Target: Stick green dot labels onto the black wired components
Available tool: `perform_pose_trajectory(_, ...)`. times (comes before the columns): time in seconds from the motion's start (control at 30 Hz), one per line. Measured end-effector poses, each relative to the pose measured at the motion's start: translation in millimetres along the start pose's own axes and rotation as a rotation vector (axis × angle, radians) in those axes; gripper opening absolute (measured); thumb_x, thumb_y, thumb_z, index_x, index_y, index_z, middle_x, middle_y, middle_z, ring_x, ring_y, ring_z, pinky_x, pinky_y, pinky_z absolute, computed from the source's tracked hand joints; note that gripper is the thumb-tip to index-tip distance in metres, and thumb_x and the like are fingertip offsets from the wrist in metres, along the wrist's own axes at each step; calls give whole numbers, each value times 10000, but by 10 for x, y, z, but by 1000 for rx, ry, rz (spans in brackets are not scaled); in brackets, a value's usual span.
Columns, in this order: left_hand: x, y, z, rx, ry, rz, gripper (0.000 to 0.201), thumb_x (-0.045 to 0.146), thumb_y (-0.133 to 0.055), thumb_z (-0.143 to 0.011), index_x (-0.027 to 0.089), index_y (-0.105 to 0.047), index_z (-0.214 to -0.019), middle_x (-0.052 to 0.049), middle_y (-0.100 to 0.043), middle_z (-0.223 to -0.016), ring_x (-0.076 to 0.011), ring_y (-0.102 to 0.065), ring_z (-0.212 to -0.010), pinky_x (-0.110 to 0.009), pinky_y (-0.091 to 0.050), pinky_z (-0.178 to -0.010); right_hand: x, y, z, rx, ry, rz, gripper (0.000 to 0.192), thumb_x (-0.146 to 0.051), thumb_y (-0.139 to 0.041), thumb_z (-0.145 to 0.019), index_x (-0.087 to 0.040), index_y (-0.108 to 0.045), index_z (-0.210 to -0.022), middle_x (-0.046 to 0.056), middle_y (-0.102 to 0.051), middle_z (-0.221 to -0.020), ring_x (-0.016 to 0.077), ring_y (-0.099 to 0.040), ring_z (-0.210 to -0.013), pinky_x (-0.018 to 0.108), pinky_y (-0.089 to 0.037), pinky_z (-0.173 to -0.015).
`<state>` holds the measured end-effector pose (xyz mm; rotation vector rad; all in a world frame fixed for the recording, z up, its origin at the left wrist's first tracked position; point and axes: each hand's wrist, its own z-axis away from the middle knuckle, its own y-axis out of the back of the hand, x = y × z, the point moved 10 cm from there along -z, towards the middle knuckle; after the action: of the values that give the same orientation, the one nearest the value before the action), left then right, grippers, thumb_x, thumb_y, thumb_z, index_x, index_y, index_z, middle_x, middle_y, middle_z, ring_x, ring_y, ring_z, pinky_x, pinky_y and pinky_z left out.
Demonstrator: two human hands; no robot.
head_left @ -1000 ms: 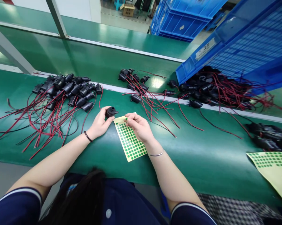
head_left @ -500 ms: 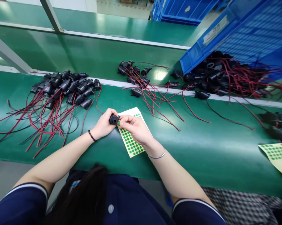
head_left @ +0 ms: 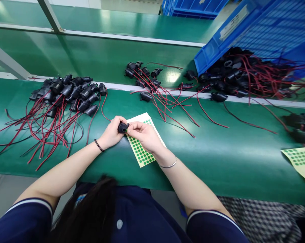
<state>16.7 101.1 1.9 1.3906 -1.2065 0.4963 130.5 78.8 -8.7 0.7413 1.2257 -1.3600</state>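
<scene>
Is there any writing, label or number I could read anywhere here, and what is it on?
No text can be read in this view.
White label on the blue crate: carries marks, too blurred to read.
Sticker sheet under the right hand: only plain green dots, no writing.
Second sheet at the right edge: green dots only.
Black part in the left hand: no marking visible.

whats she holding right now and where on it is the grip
The left hand holds a small black plastic part by its round body. The right hand pinches its front end with the fingertips, above the sticker sheet.
</scene>
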Motion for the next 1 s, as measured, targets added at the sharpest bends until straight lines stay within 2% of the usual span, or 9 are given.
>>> perform_pose_trajectory(0.17, -26, -11, -2, -6, 21, -14, 254, 157, -651, -741, 222, -523, -950, -26, -630, -944, -187, -594, -865, -340, -485, -808, 17, 41, 5, 47, -2, 36, 204, -316, -794, -632, -186, -642, -668, 7, -678, -760, 118, -575, -671, 271, -468, -643)
perform_pose_trajectory(0.37, -8, -9, 0, -4, 12, -43, 235, 139, -625, -762, 213, -515, -957, -38, -619, -960, -190, -585, -865, -358, -485, -827, -22, 75, 41, 110, 19, 128, 148, -289, -730, -639, -182, -645, -696, -1, -665, -724, 96, -554, -582, 247, -421, -555)
perform_pose_trajectory(0.5, 48, -15, 21, 0, -55, -63, 272, 104, -588, -767, 213, -491, -996, -49, -600, -983, -195, -576, -884, -370, -480, -836, -48, 88, 49, 165, 67, 148, 150, -278, -709, -628, -185, -611, -695, 17, -695, -812, 108, -619, -635, 259, -477, -608)
perform_pose_trajectory(0.57, 85, -18, 37, 12, -107, -53, 305, 93, -580, -765, 214, -470, -1023, -58, -585, -1007, -199, -572, -905, -375, -479, -841, -40, 91, 48, 177, 74, 141, 188, -276, -718, -632, -199, -592, -749, -5, -682, -756, 106, -617, -607, 254, -476, -586)
perform_pose_trajectory(0.67, 135, -23, 63, 35, -176, -30, 360, 84, -576, -764, 219, -434, -1066, -65, -559, -1041, -201, -566, -949, -376, -480, -853, -27, 79, 47, 163, 68, 121, 252, -272, -729, -651, -216, -574, -842, -52, -628, -627, 100, -581, -531, 235, -435, -517)
perform_pose_trajectory(0.8, 197, -9, 86, 78, -238, -8, 371, 89, -559, -781, 227, -403, -1088, -62, -536, -1056, -198, -559, -987, -383, -474, -882, -42, 45, 59, 133, 75, 72, 274, -278, -737, -655, -221, -563, -859, -57, -618, -606, 101, -576, -518, 240, -432, -512)
perform_pose_trajectory(1.0, 199, -19, 75, 68, -213, 23, 383, 88, -545, -772, 233, -382, -1087, -54, -525, -1057, -185, -557, -986, -380, -477, -885, -56, -6, 74, 91, 72, 24, 315, -241, -744, -626, -230, -546, -871, -67, -600, -622, 110, -596, -557, 259, -467, -563)
